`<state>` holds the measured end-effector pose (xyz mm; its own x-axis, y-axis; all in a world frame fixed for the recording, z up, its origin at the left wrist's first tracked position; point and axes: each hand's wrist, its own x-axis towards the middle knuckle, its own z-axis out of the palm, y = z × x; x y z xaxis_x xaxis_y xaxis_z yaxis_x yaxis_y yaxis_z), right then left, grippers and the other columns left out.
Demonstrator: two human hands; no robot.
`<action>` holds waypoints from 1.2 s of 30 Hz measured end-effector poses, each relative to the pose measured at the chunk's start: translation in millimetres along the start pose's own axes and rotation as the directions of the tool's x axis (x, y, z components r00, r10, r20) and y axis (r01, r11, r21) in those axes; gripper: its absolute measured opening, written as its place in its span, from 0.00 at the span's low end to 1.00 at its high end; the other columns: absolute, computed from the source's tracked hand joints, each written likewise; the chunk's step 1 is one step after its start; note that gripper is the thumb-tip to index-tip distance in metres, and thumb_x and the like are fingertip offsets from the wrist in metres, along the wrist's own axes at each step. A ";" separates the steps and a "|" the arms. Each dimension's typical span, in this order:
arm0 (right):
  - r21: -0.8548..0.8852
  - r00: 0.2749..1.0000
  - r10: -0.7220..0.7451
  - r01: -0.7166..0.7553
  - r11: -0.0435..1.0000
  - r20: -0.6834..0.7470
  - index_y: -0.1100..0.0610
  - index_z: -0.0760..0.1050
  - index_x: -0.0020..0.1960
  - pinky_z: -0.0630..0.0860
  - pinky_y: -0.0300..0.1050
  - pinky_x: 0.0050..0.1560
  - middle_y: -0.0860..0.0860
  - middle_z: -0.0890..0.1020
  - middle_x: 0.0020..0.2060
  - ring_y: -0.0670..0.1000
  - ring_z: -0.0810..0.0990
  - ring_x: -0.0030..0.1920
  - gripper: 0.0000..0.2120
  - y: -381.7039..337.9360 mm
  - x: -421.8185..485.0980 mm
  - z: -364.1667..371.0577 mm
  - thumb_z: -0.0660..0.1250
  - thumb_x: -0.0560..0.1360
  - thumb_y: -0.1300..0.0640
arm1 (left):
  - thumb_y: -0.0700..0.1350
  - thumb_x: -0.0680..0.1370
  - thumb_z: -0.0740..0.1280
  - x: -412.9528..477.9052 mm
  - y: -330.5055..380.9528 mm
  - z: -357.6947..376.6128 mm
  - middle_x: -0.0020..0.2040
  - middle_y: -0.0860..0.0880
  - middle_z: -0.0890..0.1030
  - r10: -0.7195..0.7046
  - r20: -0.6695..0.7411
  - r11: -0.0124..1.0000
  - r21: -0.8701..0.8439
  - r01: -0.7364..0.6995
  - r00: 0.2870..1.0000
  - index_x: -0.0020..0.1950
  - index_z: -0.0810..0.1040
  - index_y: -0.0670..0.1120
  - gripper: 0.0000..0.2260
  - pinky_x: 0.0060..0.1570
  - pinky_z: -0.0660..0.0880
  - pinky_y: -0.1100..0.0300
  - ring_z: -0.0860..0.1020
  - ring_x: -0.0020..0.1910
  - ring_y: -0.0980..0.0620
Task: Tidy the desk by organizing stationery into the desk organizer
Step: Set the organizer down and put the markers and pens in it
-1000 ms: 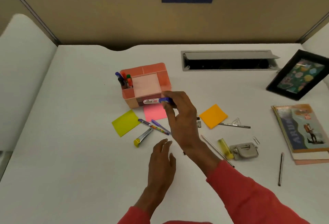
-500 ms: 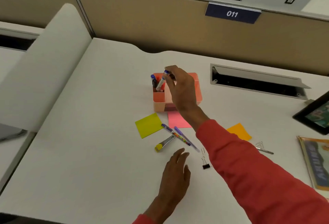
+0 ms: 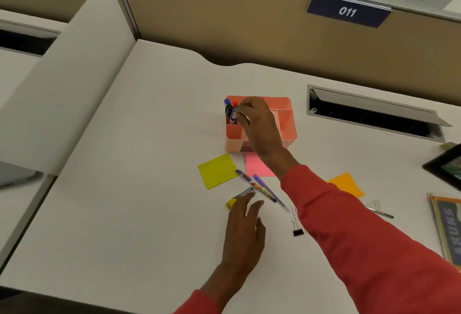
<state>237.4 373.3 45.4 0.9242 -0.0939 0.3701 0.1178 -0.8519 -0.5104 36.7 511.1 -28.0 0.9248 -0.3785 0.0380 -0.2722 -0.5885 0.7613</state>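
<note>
Crowding the organizer (image 3: pixel 287 128) slot, standing markers (image 3: pixel 228 104) beside right hand (image 3: pixel 260 124) pinching a blue marker (image 3: pixel 233 116); left hand (image 3: pixel 244 230) flat near pens (image 3: pixel 260 189).

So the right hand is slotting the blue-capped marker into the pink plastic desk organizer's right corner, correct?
No. The head view shows the right hand slotting the blue-capped marker into the pink plastic desk organizer's far left corner, among other markers.

White desk (image 3: pixel 124 214) with coral organizer (image 3: pixel 287 124), yellow note (image 3: pixel 217 171), pink note (image 3: pixel 257 165), orange note (image 3: pixel 346 184), two pens (image 3: pixel 257 186), binder clip (image 3: pixel 297 232).
</note>
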 end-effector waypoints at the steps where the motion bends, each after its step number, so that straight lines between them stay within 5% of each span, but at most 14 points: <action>1: 0.002 1.000 -0.007 0.007 1.000 -0.017 0.62 0.82 0.49 0.69 0.34 0.51 0.56 0.79 0.49 0.52 0.75 0.53 0.04 1.9 -3.0 -5.4 0.69 0.77 0.65 | 0.39 0.78 0.64 0.7 0.4 -1.9 0.75 0.52 0.67 0.002 -0.008 1.000 0.008 -0.002 1.000 0.69 0.74 0.50 0.19 0.74 0.61 0.62 0.62 0.77 0.54; 7: 0.108 0.989 0.120 -0.110 0.988 -0.088 0.61 0.81 0.50 0.76 0.47 0.52 0.54 0.80 0.48 0.53 0.79 0.49 0.03 35.3 -64.2 -44.5 0.68 0.78 0.65 | 0.37 0.76 0.67 7.9 1.4 -6.6 0.72 0.52 0.71 -0.013 -0.076 0.998 0.053 0.018 0.997 0.69 0.75 0.50 0.22 0.73 0.62 0.58 0.67 0.72 0.51; 11: 0.056 0.960 0.273 -0.277 0.959 0.070 0.59 0.81 0.53 0.78 0.51 0.51 0.52 0.81 0.48 0.49 0.78 0.47 0.05 56.3 -136.3 -43.7 0.68 0.79 0.61 | 0.36 0.75 0.69 16.1 -0.6 -4.4 0.70 0.50 0.72 -0.030 -0.105 0.995 0.096 0.040 0.994 0.70 0.74 0.49 0.24 0.73 0.58 0.61 0.68 0.70 0.49; 18: -0.083 0.842 0.375 -0.373 0.924 0.388 0.55 0.75 0.68 0.73 0.50 0.59 0.53 0.78 0.61 0.54 0.74 0.62 0.17 50.0 -176.1 -18.0 0.64 0.81 0.52 | 0.37 0.74 0.69 31.3 -9.1 -2.7 0.71 0.48 0.72 -0.103 -0.128 0.977 0.174 0.125 0.986 0.68 0.75 0.48 0.22 0.72 0.61 0.52 0.68 0.72 0.46; 24: -0.271 0.860 0.405 -0.329 0.905 0.309 0.55 0.75 0.63 0.77 0.49 0.49 0.53 0.79 0.55 0.55 0.77 0.55 0.13 49.6 -166.7 5.7 0.66 0.79 0.58 | 0.38 0.75 0.69 28.7 -2.2 -6.3 0.72 0.49 0.71 -0.107 -0.131 0.975 0.178 0.130 0.986 0.69 0.74 0.49 0.23 0.73 0.59 0.53 0.67 0.72 0.48; 28: -0.293 0.843 0.444 -0.360 0.886 0.305 0.56 0.76 0.61 0.74 0.47 0.51 0.54 0.79 0.55 0.55 0.77 0.55 0.10 49.5 -167.2 7.4 0.62 0.81 0.59 | 0.39 0.75 0.69 26.1 -4.3 -7.3 0.73 0.51 0.71 -0.120 -0.132 0.976 0.168 0.142 0.984 0.69 0.74 0.50 0.22 0.72 0.60 0.53 0.67 0.73 0.49; 33: -0.004 0.900 0.416 -0.419 0.908 0.131 0.55 0.78 0.57 0.77 0.48 0.48 0.51 0.78 0.50 0.52 0.78 0.49 0.07 29.0 -155.4 -19.0 0.67 0.79 0.59 | 0.38 0.75 0.70 29.5 -9.2 -8.1 0.72 0.51 0.71 -0.140 -0.147 0.977 0.142 0.161 0.979 0.68 0.74 0.50 0.23 0.73 0.61 0.52 0.66 0.73 0.49; 36: 0.229 0.926 0.374 -0.356 0.906 -0.041 0.53 0.76 0.56 0.78 0.41 0.47 0.47 0.81 0.47 0.46 0.79 0.45 0.07 -1.4 -128.4 -50.8 0.69 0.79 0.59 | 0.38 0.75 0.71 32.8 -10.4 -7.6 0.73 0.51 0.71 -0.168 -0.153 0.975 0.122 0.187 0.974 0.68 0.75 0.50 0.22 0.73 0.61 0.51 0.66 0.73 0.49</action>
<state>100.1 360.3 38.1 0.8854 -0.4270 0.1837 -0.1391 -0.6204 -0.7718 71.8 510.2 -29.7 0.9870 -0.1604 0.0079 -0.1242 -0.7314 0.6705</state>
